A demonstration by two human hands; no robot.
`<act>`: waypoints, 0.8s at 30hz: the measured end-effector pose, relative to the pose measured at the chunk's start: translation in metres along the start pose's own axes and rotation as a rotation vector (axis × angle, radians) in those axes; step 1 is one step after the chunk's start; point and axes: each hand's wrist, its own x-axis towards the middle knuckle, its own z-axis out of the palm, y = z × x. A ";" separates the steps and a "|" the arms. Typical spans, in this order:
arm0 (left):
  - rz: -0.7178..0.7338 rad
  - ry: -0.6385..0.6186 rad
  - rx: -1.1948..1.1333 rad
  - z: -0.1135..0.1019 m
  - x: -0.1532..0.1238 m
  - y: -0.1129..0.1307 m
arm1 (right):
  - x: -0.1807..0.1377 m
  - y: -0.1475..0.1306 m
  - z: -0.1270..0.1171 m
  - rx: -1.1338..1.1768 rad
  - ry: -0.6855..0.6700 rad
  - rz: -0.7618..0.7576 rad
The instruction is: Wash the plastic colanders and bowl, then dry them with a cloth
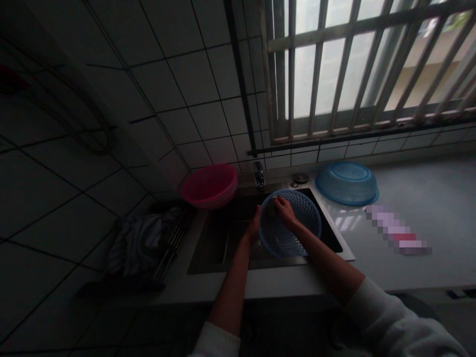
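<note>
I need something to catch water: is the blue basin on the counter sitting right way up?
No, the blue basin lies upside down on the counter, its flat base facing up.

Too dark to name the small greenish lump (270, 209) gripped by the right hand (285, 210). Left hand (254, 225) partly hidden behind the rim of the round blue plastic basket with holes (293, 230). White sleeves (394, 322) cut off at the bottom edge. Blocky blur over a long pinkish patch (397, 229) on the pale counter (427, 198). Deep shadow inside the steel sink (219, 243). Crumpled dark-and-white cloth heap (143, 240) at the left, too dim to make out. Small round thing (300, 177) beside the metal tap (259, 174), too tiny to name.
</note>
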 end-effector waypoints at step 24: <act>0.056 0.274 0.134 -0.003 -0.003 0.012 | -0.030 0.004 0.015 0.036 -0.624 0.268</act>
